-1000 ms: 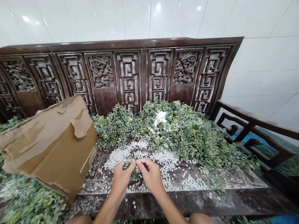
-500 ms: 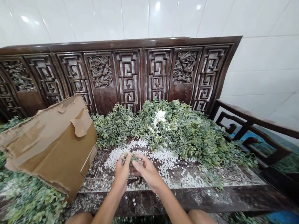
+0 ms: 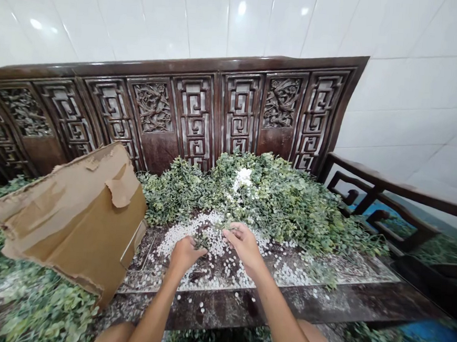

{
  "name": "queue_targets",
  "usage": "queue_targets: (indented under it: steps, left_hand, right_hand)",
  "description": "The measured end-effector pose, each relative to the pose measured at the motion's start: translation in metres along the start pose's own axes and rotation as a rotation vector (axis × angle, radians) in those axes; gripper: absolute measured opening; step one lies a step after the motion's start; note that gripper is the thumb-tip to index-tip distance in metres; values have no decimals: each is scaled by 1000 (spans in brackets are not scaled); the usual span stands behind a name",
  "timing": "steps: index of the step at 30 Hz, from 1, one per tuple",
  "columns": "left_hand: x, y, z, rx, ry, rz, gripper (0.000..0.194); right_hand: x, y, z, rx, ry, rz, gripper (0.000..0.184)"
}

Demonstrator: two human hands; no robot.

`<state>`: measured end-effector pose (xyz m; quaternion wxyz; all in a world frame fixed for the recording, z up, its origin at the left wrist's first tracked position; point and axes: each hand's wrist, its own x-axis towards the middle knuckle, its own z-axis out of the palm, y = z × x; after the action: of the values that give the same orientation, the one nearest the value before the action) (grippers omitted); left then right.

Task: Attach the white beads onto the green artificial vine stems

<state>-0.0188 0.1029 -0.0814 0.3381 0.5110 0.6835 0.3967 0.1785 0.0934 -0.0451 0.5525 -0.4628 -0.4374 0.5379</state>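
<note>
My left hand is closed around a small green leaf sprig, whose leaves stick out past the thumb. To its right and slightly higher, my right hand pinches a thin bit of greenery at its fingertips, blurred and partly hidden. A gap separates the two hands. Under them, many small white discs lie scattered over the dark wooden bench seat. Just behind the hands rises a heap of green leafy sprigs, with a clump of white pieces on top.
A torn cardboard box stands on the left of the seat. More greenery lies left of it and below the front edge. The carved backrest closes off the rear; a wooden armrest bounds the right side.
My hands were together on the sprig and have moved apart. The right hand has gone up and to the right; the left has shifted slightly left with the sprig.
</note>
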Motion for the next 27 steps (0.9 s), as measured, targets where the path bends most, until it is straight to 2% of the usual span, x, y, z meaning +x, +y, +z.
queue_targets:
  steps: [5,10,14,17,20,27]
  left_hand:
    - [-2,3,9,11,-14,60,20]
    - [-5,16,-4,-89,-79,128,16]
    - [-20,23,-19,-208,-210,159,20]
    - [-33,26,-28,-264,-286,155,23]
    - [-41,30,-34,-266,-313,147,23]
    - [-43,34,-33,-216,-278,129,25]
  right_hand:
    - [-6,-6,-7,-37,-74,36,37]
    - [-9,-15,-16,69,-126,121,49]
    - [-11,-21,-20,102,-149,133,53]
    - [-14,-23,-20,70,-185,117,41]
    - [-19,-24,-20,32,-222,114,35]
    - [-25,-28,-21,-235,-331,53,31]
